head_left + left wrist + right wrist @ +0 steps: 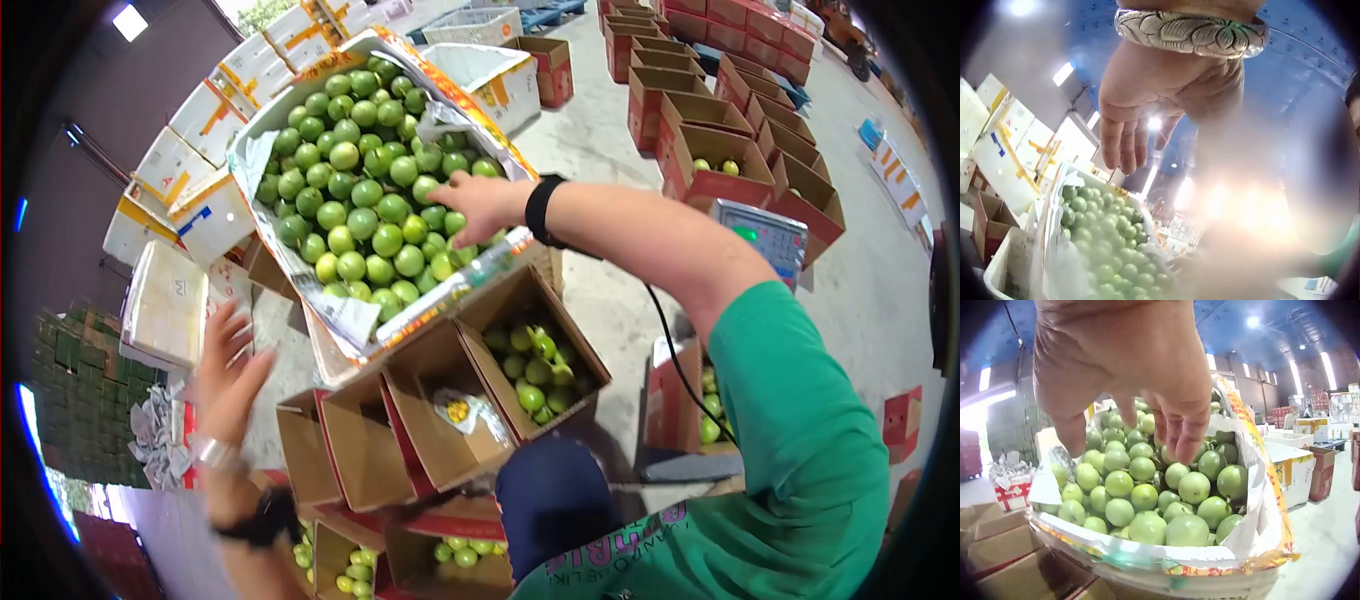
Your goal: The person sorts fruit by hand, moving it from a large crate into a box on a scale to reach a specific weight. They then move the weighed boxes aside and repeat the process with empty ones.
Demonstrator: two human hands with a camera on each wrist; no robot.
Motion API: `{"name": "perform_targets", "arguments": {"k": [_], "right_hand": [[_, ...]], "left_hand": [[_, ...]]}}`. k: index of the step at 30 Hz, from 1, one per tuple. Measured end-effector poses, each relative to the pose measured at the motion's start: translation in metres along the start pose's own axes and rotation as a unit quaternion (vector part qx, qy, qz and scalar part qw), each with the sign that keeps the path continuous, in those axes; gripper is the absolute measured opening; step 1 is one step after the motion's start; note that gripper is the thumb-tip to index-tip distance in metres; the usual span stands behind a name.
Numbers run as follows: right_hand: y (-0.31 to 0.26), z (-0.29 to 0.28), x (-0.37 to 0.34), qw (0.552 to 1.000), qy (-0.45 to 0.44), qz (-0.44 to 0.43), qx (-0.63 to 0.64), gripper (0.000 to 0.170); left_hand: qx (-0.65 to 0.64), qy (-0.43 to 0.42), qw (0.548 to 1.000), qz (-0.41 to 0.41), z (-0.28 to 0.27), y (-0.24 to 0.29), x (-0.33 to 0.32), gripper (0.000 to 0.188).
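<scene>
A large paper-lined foam box [430, 290] is heaped with round green passion fruits [365, 190]. My right hand [485, 205] reaches in over the right side of the heap, fingers pointing down at the fruits. In the right wrist view, the hand [1125, 369] hangs above them with thumb and fingers spread apart and nothing gripped. To the left of the box, my left hand [230, 375] is raised in the air with its fingers apart, holding nothing. The left wrist view shows this hand [1147, 94] above the level of the fruits, a carved silver bangle on its wrist.
Several cardboard cartons stand in front of the foam box; the rightmost carton [590, 375] has green fruits inside. A digital scale [765, 240] with a black cable is at the right. More cartons [715, 180] line the floor behind, and white foam boxes [205, 120] are stacked at the left.
</scene>
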State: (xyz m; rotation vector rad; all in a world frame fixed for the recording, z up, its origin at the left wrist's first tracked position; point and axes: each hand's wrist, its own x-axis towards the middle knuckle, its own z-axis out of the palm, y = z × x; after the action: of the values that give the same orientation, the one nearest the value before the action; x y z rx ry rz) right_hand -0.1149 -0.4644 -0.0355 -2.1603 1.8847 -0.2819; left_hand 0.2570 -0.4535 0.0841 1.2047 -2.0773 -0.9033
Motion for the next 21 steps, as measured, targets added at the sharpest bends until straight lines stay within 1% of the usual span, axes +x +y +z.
{"name": "perform_targets", "arguments": {"k": [1,2,3,4,6,7,8,10,12,13,14,16,17,18,20,21], "right_hand": [[0.004,0.006,0.012,1.0,0.019,0.011,-0.009,0.087],[0.009,0.009,0.026,0.999,0.038,0.022,-0.019,0.09],[0.017,0.012,0.042,0.996,0.067,0.035,-0.054,0.094],[0.023,0.011,0.058,0.991,0.089,0.06,-0.084,0.095],[0.035,0.012,0.085,0.987,0.1,0.091,-0.08,0.095],[0.051,0.024,0.105,0.991,0.085,0.092,-0.04,0.096],[0.053,0.033,0.11,0.986,0.115,0.093,-0.072,0.095],[0.073,0.057,0.125,0.974,0.2,0.058,-0.093,0.094],[0.085,0.06,0.126,0.976,0.194,-0.01,-0.103,0.092],[0.071,0.044,0.109,0.99,0.127,-0.003,-0.068,0.086],[0.071,0.046,0.104,0.99,0.125,-0.003,-0.07,0.086],[0.072,0.042,0.094,0.994,0.1,0.02,-0.033,0.084],[0.077,0.041,0.091,0.997,0.071,0.002,-0.02,0.082],[0.072,0.036,0.082,0.997,0.055,-0.003,-0.06,0.082],[0.064,0.028,0.069,0.99,0.04,-0.024,-0.136,0.082],[0.067,0.03,0.069,0.989,0.054,-0.039,-0.135,0.081]], "left_hand": [[0.068,0.013,0.998,0.007,0.029,-0.026,0.045,0.078],[0.136,-0.002,0.973,0.185,0.057,-0.058,0.097,0.084],[0.206,0.003,0.961,0.183,0.076,-0.091,0.133,0.09],[0.27,0.005,0.947,0.175,0.112,-0.087,0.153,0.096],[0.397,0.013,0.913,0.095,0.165,-0.088,0.186,0.107],[0.435,-0.047,0.899,-0.006,0.184,-0.076,0.195,0.111],[0.508,-0.033,0.86,-0.032,0.201,-0.072,0.198,0.108],[0.546,-0.014,0.836,-0.056,0.216,-0.065,0.204,0.101],[0.549,-0.016,0.835,-0.025,0.214,-0.069,0.206,0.091],[0.557,-0.032,0.829,-0.034,0.214,-0.06,0.202,0.083],[0.555,-0.032,0.83,-0.034,0.217,-0.064,0.202,0.083],[0.568,-0.059,0.821,0.016,0.222,-0.068,0.204,0.083],[0.597,-0.063,0.799,0.033,0.224,-0.061,0.198,0.085],[0.598,-0.058,0.799,0.036,0.222,-0.063,0.192,0.085],[0.534,-0.022,0.842,0.074,0.222,-0.077,0.184,0.088],[0.543,-0.02,0.836,0.072,0.223,-0.081,0.189,0.084]]}}
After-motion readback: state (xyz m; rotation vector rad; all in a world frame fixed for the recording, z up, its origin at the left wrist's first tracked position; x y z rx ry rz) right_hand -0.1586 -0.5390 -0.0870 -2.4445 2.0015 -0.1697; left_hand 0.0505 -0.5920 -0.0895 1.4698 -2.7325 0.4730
